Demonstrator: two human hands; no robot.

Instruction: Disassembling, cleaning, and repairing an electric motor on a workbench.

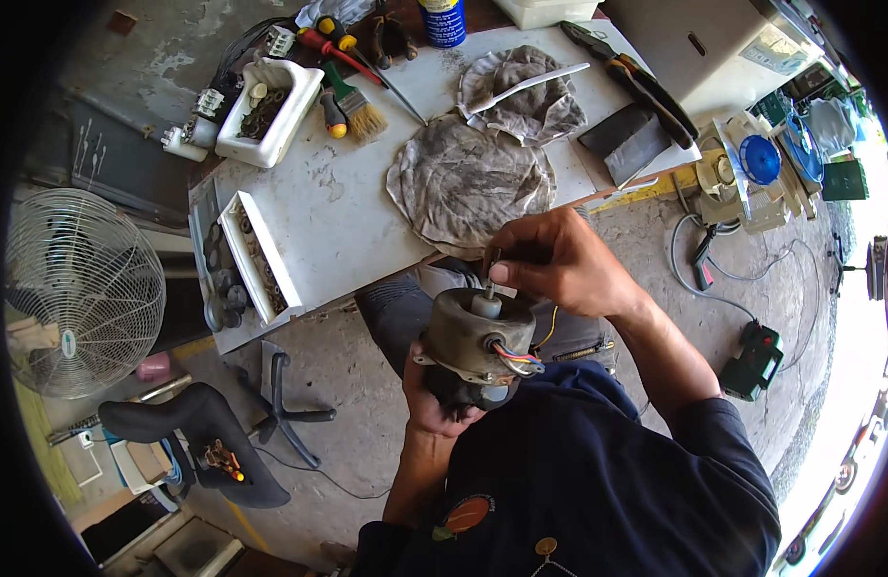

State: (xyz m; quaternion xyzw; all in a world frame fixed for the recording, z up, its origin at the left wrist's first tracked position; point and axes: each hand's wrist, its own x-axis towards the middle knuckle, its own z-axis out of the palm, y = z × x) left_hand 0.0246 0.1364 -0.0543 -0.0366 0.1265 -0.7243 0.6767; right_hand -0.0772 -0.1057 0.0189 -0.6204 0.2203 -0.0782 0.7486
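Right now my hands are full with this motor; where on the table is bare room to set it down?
Bare table lies between the tray and the rags. Crowded: the far edge, with brush, screwdrivers and pliers.
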